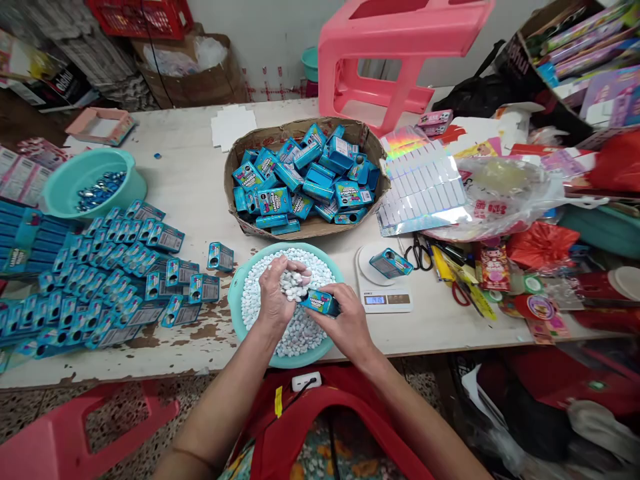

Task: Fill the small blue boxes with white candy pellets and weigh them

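Observation:
A turquoise basin [235, 303] full of small white candies [260, 287] stands before me at the table's front. Over it, my left hand [277, 293] is cupped around a heap of the candies. My right hand [347, 320] grips a small blue candy box [320, 302], tilted on its side, its end against the candies in my left palm. Just right of the basin, another blue box [391, 263] lies on a white digital scale [387, 300] with a lit display. One more box [221, 257] stands on the table left of the basin.
Behind the basin, a cut-down cardboard carton [305, 233] holds many blue boxes. Rows of boxes [115, 267] crowd the left, beside a turquoise bowl [133, 175] with shiny blue pieces. Scissors [419, 253], sticker sheets [425, 183] and clutter lie right. A pink stool [400, 43] stands behind.

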`<state>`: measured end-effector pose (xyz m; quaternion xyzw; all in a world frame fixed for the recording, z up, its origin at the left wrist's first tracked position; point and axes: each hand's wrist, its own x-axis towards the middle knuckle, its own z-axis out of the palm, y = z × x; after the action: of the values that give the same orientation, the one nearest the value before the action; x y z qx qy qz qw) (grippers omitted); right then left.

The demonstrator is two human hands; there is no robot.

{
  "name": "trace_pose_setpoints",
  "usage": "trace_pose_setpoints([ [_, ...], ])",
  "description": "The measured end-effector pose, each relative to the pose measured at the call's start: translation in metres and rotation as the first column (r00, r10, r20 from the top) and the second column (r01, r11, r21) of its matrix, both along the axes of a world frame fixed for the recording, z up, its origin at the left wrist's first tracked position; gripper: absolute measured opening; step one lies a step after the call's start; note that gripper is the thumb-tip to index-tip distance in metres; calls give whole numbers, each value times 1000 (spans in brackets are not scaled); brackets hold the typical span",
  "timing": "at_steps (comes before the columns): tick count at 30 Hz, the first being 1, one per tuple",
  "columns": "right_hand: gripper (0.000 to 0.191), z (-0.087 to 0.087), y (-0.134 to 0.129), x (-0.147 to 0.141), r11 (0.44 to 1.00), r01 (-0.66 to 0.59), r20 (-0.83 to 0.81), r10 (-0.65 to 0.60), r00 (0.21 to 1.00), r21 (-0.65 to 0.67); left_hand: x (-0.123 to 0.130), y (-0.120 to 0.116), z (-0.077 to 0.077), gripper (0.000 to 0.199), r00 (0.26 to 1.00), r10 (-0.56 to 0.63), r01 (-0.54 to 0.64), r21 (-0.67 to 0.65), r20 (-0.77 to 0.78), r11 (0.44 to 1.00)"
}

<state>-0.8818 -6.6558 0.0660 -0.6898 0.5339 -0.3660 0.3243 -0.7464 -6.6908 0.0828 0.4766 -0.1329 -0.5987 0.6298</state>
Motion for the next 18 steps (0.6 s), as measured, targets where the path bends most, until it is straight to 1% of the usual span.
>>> trace_pose_setpoints([
  [4, 27, -3, 3, 2, 999, -43, -88, 40, 995, -30, -1, 1, -5, 21, 1000, -9, 11, -65, 26, 998],
  [7, 26, -3, 5, 2, 995, -93, -143, 87, 986, -33, -2, 2, -4, 22, 998, -36, 42, -112, 58, 993],
  [9, 26, -3, 4, 2, 998, -67, -136, 64, 989, -11, -3, 3, -5, 25, 995, -55, 65, -133, 80, 989],
  [12, 27, -2, 2, 1, 1000, -11, -101, 10, 995, -6, -4, 3, -7, 24, 995, -29, 41, -114, 99, 993],
  [15, 28, -3, 0, 0, 999, -36, -95, 35, 995, -3, -6, 0, -9, 21, 993, -4, 15, -95, 117, 995],
  [18, 27, -4, -3, -3, 999, -27, -86, 29, 996, 17, -8, -2, -8, 23, 990, -42, 56, -104, 132, 993],
])
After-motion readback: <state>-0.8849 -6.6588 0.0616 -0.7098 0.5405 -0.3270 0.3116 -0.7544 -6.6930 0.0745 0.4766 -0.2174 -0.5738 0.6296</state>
